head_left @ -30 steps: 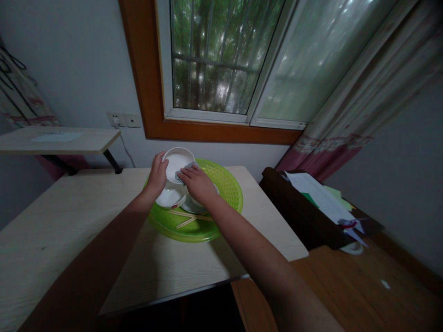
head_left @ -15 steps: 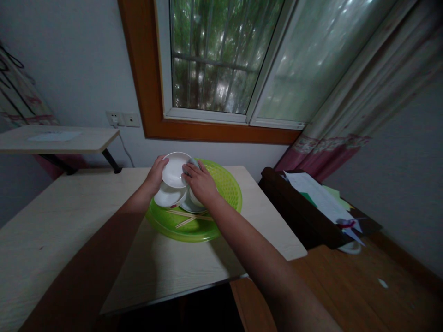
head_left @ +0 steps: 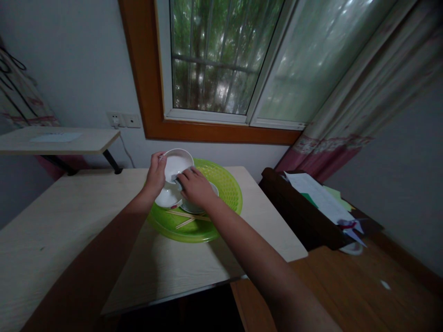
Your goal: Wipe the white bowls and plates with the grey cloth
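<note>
White bowl (head_left: 178, 162) tilted over the green basket (head_left: 230, 191)

Pale table (head_left: 86, 216) stretched widely to the left of the basket, running back to a small shelf (head_left: 93, 139) on black legs. On the right, the table's edge lay near the basket, with a dark cabinet (head_left: 290, 210) just past it. A strip of table showed between the basket and the front edge; the basket's far rim sat close to the wall (head_left: 214, 151).

The bowl was above the basket's back left, over a lower bowl (head_left: 168, 198), its round mouth turned toward the person. Its inside was plain white, its rim thin. The left hand (head_left: 155, 175) was clamped on its left side. The right hand (head_left: 196, 186) was closed on a grey cloth (head_left: 177, 182), mostly hidden, at the bowl's near right. Crossed chopsticks (head_left: 185, 223) lay in front.
</note>
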`<action>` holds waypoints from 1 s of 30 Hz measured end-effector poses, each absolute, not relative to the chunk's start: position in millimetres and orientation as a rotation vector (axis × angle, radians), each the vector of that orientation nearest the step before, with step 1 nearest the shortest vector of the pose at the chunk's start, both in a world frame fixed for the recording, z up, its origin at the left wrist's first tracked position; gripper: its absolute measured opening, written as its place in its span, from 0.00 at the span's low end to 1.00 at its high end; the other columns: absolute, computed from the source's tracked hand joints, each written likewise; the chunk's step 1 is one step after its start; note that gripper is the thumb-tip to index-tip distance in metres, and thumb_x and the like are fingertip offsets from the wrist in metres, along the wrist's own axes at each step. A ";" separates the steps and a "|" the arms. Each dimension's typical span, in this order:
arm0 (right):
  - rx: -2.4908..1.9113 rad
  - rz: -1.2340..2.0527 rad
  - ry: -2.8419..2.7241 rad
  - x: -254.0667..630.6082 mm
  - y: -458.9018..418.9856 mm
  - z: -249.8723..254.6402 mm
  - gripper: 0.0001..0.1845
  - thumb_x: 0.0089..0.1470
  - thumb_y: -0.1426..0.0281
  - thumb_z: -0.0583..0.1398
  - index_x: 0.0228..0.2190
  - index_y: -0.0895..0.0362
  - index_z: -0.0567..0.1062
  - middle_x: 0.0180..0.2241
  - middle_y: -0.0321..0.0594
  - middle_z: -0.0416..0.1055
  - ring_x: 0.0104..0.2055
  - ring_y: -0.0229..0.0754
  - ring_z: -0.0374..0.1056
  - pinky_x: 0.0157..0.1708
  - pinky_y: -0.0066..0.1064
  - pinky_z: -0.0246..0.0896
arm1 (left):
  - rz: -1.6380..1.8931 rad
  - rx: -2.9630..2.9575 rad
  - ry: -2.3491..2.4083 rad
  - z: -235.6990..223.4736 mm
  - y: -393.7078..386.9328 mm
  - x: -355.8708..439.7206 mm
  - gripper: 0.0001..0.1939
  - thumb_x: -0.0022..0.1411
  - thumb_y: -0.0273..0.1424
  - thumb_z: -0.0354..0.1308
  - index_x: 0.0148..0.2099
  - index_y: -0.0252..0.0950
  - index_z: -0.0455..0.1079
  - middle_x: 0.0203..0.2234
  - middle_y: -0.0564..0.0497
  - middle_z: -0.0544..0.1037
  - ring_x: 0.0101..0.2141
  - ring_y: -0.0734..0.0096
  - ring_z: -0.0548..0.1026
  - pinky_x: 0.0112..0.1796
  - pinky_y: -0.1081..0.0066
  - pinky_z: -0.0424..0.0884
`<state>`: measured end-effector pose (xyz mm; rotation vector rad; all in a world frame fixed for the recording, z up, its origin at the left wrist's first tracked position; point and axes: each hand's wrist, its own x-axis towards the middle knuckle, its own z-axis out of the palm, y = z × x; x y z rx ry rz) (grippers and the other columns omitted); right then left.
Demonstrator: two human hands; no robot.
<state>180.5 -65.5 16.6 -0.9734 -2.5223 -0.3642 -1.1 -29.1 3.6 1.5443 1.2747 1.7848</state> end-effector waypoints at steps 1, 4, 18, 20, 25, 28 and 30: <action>-0.922 -0.320 -2.556 179.8 -65.3 15.2 0.22 0.62 0.68 0.61 0.56 0.62 0.71 0.51 0.52 0.73 0.56 0.51 0.66 0.68 0.46 0.49 | 1.792 1.540 1.286 3.9 -29.3 -1.2 0.20 0.70 0.50 0.47 0.54 0.42 0.64 0.49 0.47 0.73 0.48 0.63 0.72 0.50 0.64 0.69; -0.809 -0.170 -2.584 178.7 -65.7 11.2 0.29 0.64 0.62 0.59 0.62 0.63 0.66 0.59 0.53 0.69 0.61 0.50 0.64 0.67 0.43 0.52 | 1.792 1.551 1.297 3.5 -29.3 -1.3 0.20 0.70 0.49 0.47 0.54 0.42 0.63 0.49 0.46 0.73 0.49 0.62 0.72 0.51 0.64 0.69; -0.900 -0.156 -2.558 179.8 -62.8 14.1 0.25 0.73 0.59 0.46 0.59 0.56 0.73 0.59 0.44 0.73 0.63 0.45 0.67 0.70 0.46 0.48 | 1.794 1.532 1.333 5.1 -28.3 -1.1 0.18 0.70 0.46 0.48 0.53 0.40 0.63 0.49 0.46 0.73 0.49 0.63 0.72 0.52 0.63 0.68; -0.969 -0.219 -2.512 182.8 -60.4 13.3 0.23 0.73 0.60 0.47 0.55 0.55 0.76 0.58 0.44 0.74 0.63 0.46 0.66 0.70 0.50 0.44 | 1.801 1.527 1.331 3.4 -26.1 -1.5 0.19 0.70 0.48 0.48 0.53 0.40 0.63 0.48 0.45 0.73 0.48 0.63 0.72 0.50 0.63 0.69; -1.086 -0.366 -2.405 186.2 -60.2 11.7 0.20 0.71 0.62 0.51 0.52 0.58 0.77 0.60 0.48 0.72 0.68 0.49 0.60 0.72 0.54 0.36 | 1.783 1.540 1.322 -1.8 -20.6 -3.1 0.23 0.69 0.53 0.48 0.52 0.40 0.64 0.47 0.46 0.73 0.46 0.63 0.72 0.49 0.64 0.69; -1.069 -0.377 -2.418 183.5 -63.7 13.5 0.21 0.71 0.61 0.51 0.50 0.59 0.78 0.57 0.49 0.74 0.65 0.49 0.63 0.72 0.52 0.37 | 1.771 1.525 1.343 -1.7 -20.4 -3.3 0.23 0.68 0.53 0.48 0.52 0.40 0.64 0.47 0.46 0.73 0.46 0.62 0.72 0.50 0.62 0.68; -1.028 -0.321 -2.480 181.4 -65.8 15.1 0.22 0.71 0.60 0.50 0.49 0.59 0.79 0.52 0.48 0.77 0.60 0.47 0.69 0.71 0.51 0.40 | 1.763 1.519 1.349 -0.9 -21.3 -3.3 0.23 0.68 0.53 0.48 0.52 0.41 0.64 0.47 0.46 0.73 0.46 0.62 0.72 0.50 0.62 0.68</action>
